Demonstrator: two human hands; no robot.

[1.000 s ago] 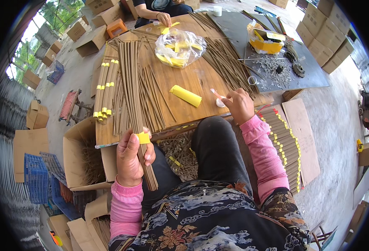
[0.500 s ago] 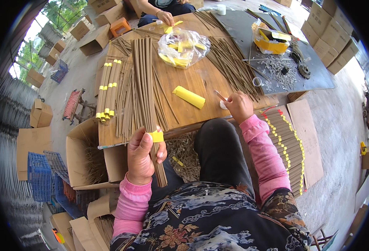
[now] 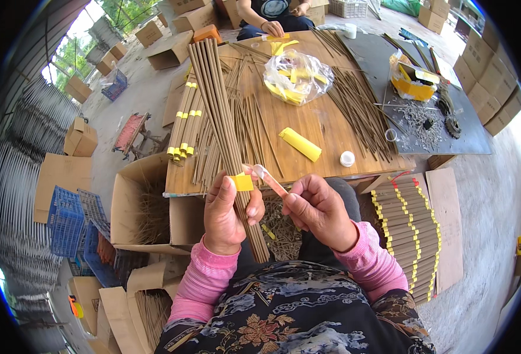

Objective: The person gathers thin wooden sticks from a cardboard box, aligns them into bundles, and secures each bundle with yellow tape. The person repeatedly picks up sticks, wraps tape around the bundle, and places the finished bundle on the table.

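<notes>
My left hand [image 3: 228,207] is closed around the lower part of a bundle of long brown sticks [image 3: 218,118], tilted up over the table. A yellow paper band [image 3: 242,183] wraps the bundle at my fingers. In my right hand [image 3: 321,211] I pinch a small flat spatula [image 3: 274,184]; whitish paste sits on its tip, close beside the yellow band. Whether the tip touches the paper I cannot tell. A small white round pot [image 3: 347,158] stands at the table's near right edge. Left of it lies a stack of yellow paper strips [image 3: 300,144].
Loose sticks and yellow-banded bundles [image 3: 185,127] lie on the wooden table [image 3: 325,127]. A plastic bag [image 3: 299,76] holds yellow paper. Finished bundles [image 3: 407,236] lie low at the right. An open carton [image 3: 139,206] stands at the left. Another person's hand [image 3: 272,28] works across the table.
My right hand has moved left from the white pot, bringing the spatula with paste to the yellow band. My left hand still holds the bundle. The whole view has shifted.
</notes>
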